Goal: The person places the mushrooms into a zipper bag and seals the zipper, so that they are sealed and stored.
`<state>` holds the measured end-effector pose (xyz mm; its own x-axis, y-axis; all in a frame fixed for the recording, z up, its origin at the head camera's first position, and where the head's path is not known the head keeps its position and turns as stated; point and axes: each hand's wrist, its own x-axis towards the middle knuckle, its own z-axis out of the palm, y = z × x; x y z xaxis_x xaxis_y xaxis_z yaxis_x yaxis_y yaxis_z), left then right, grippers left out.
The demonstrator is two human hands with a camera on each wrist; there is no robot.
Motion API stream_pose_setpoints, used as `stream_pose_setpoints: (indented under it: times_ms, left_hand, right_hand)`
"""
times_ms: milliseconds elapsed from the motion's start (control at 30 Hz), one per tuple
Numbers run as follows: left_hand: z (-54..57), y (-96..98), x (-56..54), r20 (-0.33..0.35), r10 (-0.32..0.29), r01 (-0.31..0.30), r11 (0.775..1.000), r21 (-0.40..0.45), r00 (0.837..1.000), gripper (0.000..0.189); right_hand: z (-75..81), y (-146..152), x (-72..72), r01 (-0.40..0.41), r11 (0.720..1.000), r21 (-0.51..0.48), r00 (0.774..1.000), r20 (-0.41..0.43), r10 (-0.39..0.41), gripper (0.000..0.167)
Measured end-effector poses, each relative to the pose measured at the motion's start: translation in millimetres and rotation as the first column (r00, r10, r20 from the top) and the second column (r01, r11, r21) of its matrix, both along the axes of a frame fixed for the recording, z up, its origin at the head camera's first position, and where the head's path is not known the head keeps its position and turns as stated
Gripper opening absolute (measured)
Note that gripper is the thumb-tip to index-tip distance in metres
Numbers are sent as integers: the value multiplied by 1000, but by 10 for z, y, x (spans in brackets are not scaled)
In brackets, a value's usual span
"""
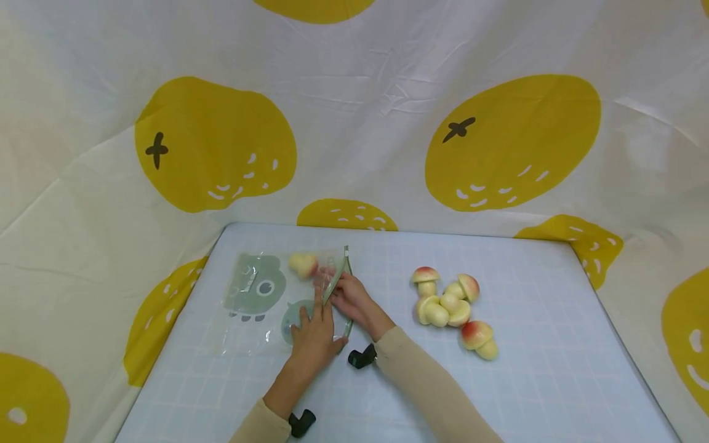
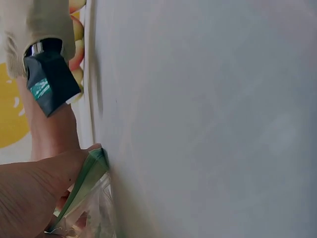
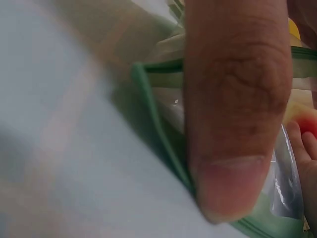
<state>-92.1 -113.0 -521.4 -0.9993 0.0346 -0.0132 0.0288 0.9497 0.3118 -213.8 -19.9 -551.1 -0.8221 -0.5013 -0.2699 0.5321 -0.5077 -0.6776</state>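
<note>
A clear zip bag (image 1: 249,332) with green printed cartoon figures and a green rim lies on the left half of the table, its mouth gaping to the right. Inside it, near the top, is a toy mushroom (image 1: 302,265) with a red-tinged cap. My left hand (image 1: 316,338) rests on the bag with fingers spread, the thumb at the lower end of the rim. At the mouth, my right hand (image 1: 354,301) reaches in; a pinkish shape shows blurred through the plastic there. In the right wrist view the right thumb (image 3: 237,119) lies straight across the green rim (image 3: 153,114). Its fingertips are hidden.
Several toy mushrooms (image 1: 448,307) sit clustered right of the bag, with another mushroom (image 1: 479,339) just below them. Black wrist devices (image 1: 362,356) are worn at both sleeves. A white cloth with yellow fruit prints hangs behind the light checked table (image 1: 532,381).
</note>
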Motion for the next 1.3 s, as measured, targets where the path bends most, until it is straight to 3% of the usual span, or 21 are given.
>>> stream_pose_setpoints:
  times_ms: [267,500,867,1100,1300]
  left_hand:
    - [-2,13,13,-4,-8,9,1000,12,1000,101]
    - [12,17,29,-6,-10,10,1000,-13,1000,103]
    - [21,20,3,26,9,-9,1000,0,1000,100]
    - [18,5,8,33,5,-5,1000,-10,999,98]
    - [7,-5,7,24,-5,6,1000,-23,1000,99]
  right_hand:
    - [12,-1,-34,-74,997,-34,997,-1,74,43]
    - [86,135,67,-12,1000,29,1000,3,12,42]
    - [306,521,340,29,981,191,986,-164,3,41]
    - [442,786,492,35,972,230,955,-294,35,46]
    - [564,1005,618,73,962,263,937,-350,24,44]
